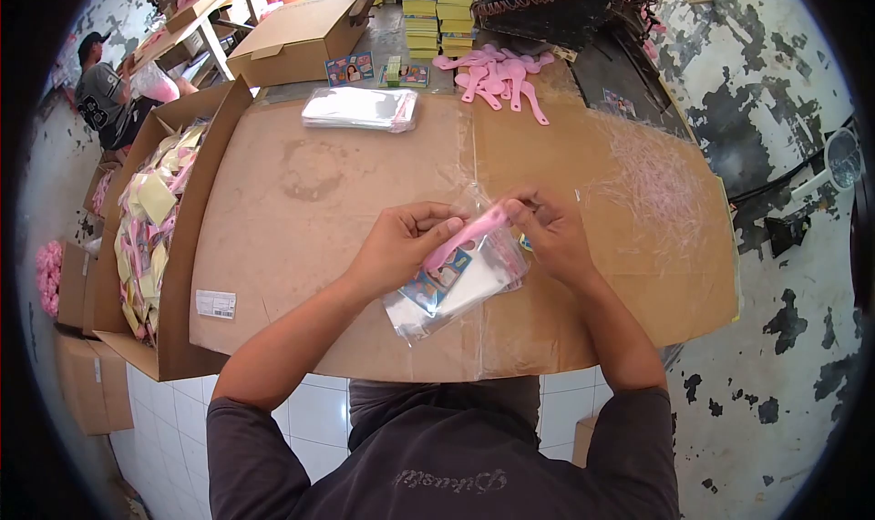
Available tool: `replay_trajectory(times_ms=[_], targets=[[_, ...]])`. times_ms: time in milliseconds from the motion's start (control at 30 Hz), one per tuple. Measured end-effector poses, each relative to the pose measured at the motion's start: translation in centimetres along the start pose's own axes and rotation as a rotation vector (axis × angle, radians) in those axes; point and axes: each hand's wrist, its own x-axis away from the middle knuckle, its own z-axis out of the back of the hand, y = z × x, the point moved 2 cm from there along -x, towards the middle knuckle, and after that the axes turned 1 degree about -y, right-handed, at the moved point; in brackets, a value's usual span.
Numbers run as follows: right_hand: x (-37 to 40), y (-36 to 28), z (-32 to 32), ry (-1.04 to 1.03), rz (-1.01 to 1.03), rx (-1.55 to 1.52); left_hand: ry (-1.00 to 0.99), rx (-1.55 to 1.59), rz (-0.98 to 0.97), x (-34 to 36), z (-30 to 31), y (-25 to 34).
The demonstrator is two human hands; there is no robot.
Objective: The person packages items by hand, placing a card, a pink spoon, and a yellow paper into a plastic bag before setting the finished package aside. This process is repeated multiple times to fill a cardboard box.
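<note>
Near the middle of the cardboard-covered table (301, 210), my left hand (406, 242) pinches the side of a clear plastic bag (428, 312) with a blue printed card (437, 283) in it. A pink plastic piece (460, 239) lies slanted between my two hands, at the bag's upper part. My right hand (551, 233) has its fingers closed on the upper end of the pink piece and the bag. More clear bags lie beneath, partly hidden by my hands.
A long carton (173, 329) of packed bags stands left. Flat clear bags (357, 110), pink pieces (506, 73), stacked yellow-edged cards (421, 19) and a closed carton (296, 32) are at the back. Plastic strips (652, 174) lie right. Another person (102, 92) sits far left.
</note>
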Motion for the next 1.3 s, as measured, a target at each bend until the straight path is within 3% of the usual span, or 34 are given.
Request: replay_trajectory(times_ms=[67,233,400,500,600,700,800,1000,1100,1200,1300], targets=[[0.1,-0.9,-0.4,-0.071,0.078,0.105,-0.012,0.044,-0.04,-0.2,0.0,-0.1],[-0.4,-3.1,-0.2,-0.002,0.04,-0.223,-0.13,0.091,0.018,0.5,-0.3,0.9],[-0.2,-6.6,-0.8,-0.206,0.274,0.251,-0.281,0.079,-0.039,0.9,-0.7,1.4],[-0.8,-11.3,0.5,-0.258,0.362,0.288,-0.247,0.21,-0.17,1.2,-1.0,2.2],[-1.1,-16.3,0.1,-0.206,0.559,0.991,-0.128,-0.165,-0.459,1.3,-0.9,2.8],[-1.2,-17.4,0.0,-0.171,0.453,1.098,-0.106,-0.372,-0.583,2.4,-1.4,3.7],[-1.2,-16.6,-0.9,-0.129,0.292,0.821,-0.07,-0.475,-0.654,3.5,-2.2,5.0],[-1.3,-16.5,-2.1,-0.108,0.244,0.679,-0.019,-0.303,-0.535,3.8,-2.1,5.0],[-1.6,-15.0,-2.9,0.19,0.487,0.813,-0.006,-0.143,-0.381,4.0,-2.2,5.4],[-1.4,-14.9,-3.5,0.137,0.691,1.111,0.013,-0.172,-0.409,3.9,-2.1,5.2],[-1.4,-13.8,-4.9,0.144,0.694,1.229,0.048,-0.311,-0.545,3.8,-2.1,4.7]])
